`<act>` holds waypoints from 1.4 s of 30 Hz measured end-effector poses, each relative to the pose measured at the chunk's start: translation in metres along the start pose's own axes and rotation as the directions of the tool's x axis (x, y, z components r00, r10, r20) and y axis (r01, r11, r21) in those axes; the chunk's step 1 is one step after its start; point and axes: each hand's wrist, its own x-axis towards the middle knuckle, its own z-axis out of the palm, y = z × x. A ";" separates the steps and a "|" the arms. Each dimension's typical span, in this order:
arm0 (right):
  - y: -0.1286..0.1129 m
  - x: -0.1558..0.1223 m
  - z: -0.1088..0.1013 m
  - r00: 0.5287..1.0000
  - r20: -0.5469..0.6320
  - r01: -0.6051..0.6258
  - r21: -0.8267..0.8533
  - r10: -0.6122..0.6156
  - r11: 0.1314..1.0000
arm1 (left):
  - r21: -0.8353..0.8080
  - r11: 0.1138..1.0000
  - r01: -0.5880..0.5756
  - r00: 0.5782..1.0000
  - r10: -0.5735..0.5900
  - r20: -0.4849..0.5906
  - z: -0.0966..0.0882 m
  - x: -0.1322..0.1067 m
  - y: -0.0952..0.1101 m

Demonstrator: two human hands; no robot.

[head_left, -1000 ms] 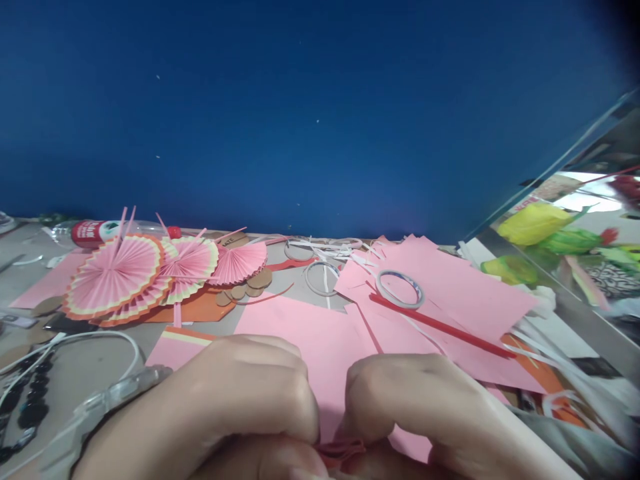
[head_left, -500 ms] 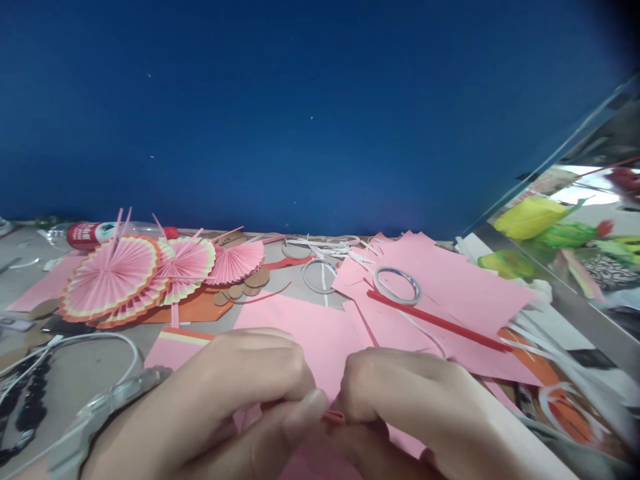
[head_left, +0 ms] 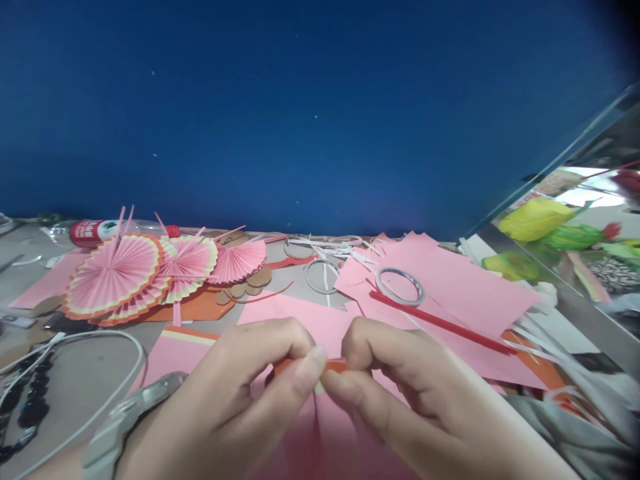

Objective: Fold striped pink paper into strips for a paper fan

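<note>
My left hand point(head_left: 245, 393) and my right hand point(head_left: 400, 393) meet low in the middle of the view. Both pinch the top edge of a pleated pink paper with an orange edge point(head_left: 333, 365), thumbs against forefingers. The folded paper hangs down between the hands, and its lower part is blurred. A grey watch band point(head_left: 130, 417) sits on my left wrist. Under the hands lies a flat pink sheet point(head_left: 300, 313).
Finished pink paper fans point(head_left: 115, 277) lie at the left on an orange sheet, by a bottle point(head_left: 95, 231). Tape rings point(head_left: 400, 287) and a red strip point(head_left: 440, 323) rest on pink sheets at the right. White cable point(head_left: 120, 337) and black beads point(head_left: 30, 400) lie left. A blue wall stands behind.
Both hands have risen from the table's near edge, lifting the pleated paper up. The orange edge now shows between the fingertips.
</note>
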 end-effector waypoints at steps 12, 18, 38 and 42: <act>0.004 0.003 0.007 0.990 -0.135 -0.009 0.150 0.029 0.989 | -0.022 0.999 -0.030 0.999 0.030 -0.026 0.011 0.007 0.005; 0.003 0.003 0.010 0.973 -0.229 0.019 0.045 -0.008 0.999 | 0.240 0.970 0.025 0.996 -0.002 -0.092 0.011 0.006 -0.001; 0.012 0.013 -0.001 0.995 -0.084 0.068 0.160 -0.055 0.985 | 0.173 0.980 0.103 0.989 -0.120 0.087 0.003 0.009 -0.008; 0.011 0.013 0.001 0.997 -0.074 0.029 0.121 -0.020 0.992 | 0.271 0.948 0.168 0.986 -0.157 -0.061 0.008 0.008 -0.012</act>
